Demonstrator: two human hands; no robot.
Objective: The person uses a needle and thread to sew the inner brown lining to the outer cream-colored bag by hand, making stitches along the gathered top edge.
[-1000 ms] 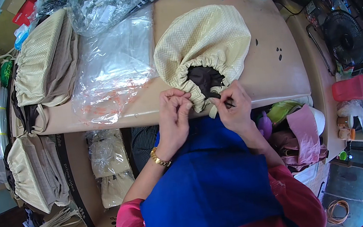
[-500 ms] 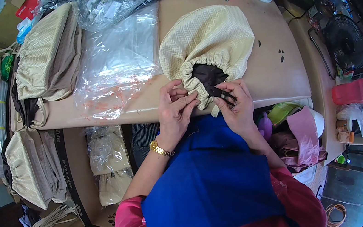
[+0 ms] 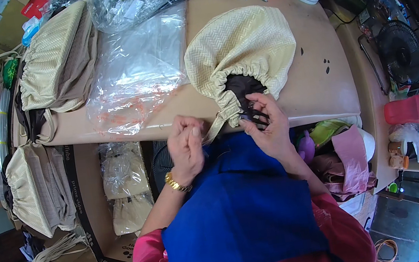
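The cream bag (image 3: 240, 46) lies on the bench (image 3: 320, 78), mouth near. Its strap (image 3: 217, 124) is pinched in the left hand (image 3: 185, 144); the dark lining (image 3: 246, 85) (gathered) is gripped by the right hand (image 3: 266, 123). The strap is best drawn evenly while the mouth is steadied.

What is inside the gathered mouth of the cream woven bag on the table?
A dark lining shows inside the cream woven bag. The right hand covers the lower opening, so anything deeper inside is hidden.
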